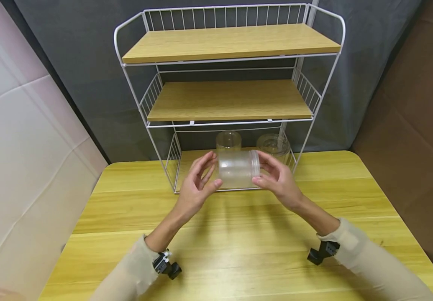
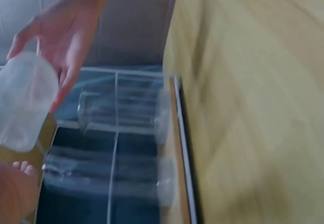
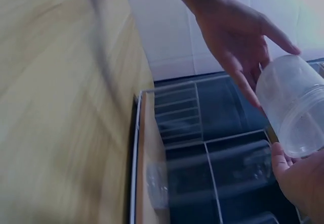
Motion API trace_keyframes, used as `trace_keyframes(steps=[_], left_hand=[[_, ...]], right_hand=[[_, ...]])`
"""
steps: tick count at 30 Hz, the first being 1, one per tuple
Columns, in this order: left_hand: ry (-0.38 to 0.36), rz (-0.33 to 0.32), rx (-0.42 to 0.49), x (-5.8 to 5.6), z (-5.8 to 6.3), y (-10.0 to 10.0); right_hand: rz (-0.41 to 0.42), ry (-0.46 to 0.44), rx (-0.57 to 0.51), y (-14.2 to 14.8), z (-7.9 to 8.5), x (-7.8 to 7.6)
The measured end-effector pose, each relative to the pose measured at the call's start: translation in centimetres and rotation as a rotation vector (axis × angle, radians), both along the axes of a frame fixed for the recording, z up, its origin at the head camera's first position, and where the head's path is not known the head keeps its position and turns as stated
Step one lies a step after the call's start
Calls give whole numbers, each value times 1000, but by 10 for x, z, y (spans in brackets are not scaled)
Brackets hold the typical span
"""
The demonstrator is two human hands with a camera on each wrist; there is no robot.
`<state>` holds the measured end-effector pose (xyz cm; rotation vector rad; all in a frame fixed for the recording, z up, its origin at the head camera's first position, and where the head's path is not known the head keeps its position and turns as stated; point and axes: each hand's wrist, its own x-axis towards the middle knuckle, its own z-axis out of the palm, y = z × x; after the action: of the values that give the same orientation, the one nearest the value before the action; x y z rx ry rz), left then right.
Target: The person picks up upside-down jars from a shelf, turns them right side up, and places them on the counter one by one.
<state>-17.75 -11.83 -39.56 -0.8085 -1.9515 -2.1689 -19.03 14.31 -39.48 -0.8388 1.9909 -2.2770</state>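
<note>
A clear plastic jar (image 1: 237,169) lies sideways in the air in front of the shelf's lowest level, its ringed rim to the right. My right hand (image 1: 282,182) grips it at the rim end with thumb and fingers. At the base end, my left hand (image 1: 195,184) has its fingers loosely spread; whether the fingertips touch the jar I cannot tell. Behind, a clear jar (image 1: 228,140) and a wider clear jar (image 1: 274,145) stand on the bottom board. The right wrist view shows the held jar (image 3: 288,100) beside the left hand (image 3: 238,44).
A white wire rack has a wooden top board (image 1: 231,41), a middle board (image 1: 231,99) and a bottom board (image 1: 187,165). It stands at the back of the wooden table (image 1: 224,251). A grey cloth (image 1: 88,83) hangs behind; a brown panel (image 1: 416,113) rises at right.
</note>
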Motion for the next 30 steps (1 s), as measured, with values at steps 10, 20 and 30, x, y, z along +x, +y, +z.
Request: trace_keyframes(steps=[10,20,30], left_hand=[[506,322,-432,-15,36,-27],[910,615,-812,-40,75,-50],[872,681,-1065,-59,83,-66]], right_hand=[[-19,173,215,28,13,-6],[-128,420,621,59,20,-8],[-92,547,845,92,21,-13]])
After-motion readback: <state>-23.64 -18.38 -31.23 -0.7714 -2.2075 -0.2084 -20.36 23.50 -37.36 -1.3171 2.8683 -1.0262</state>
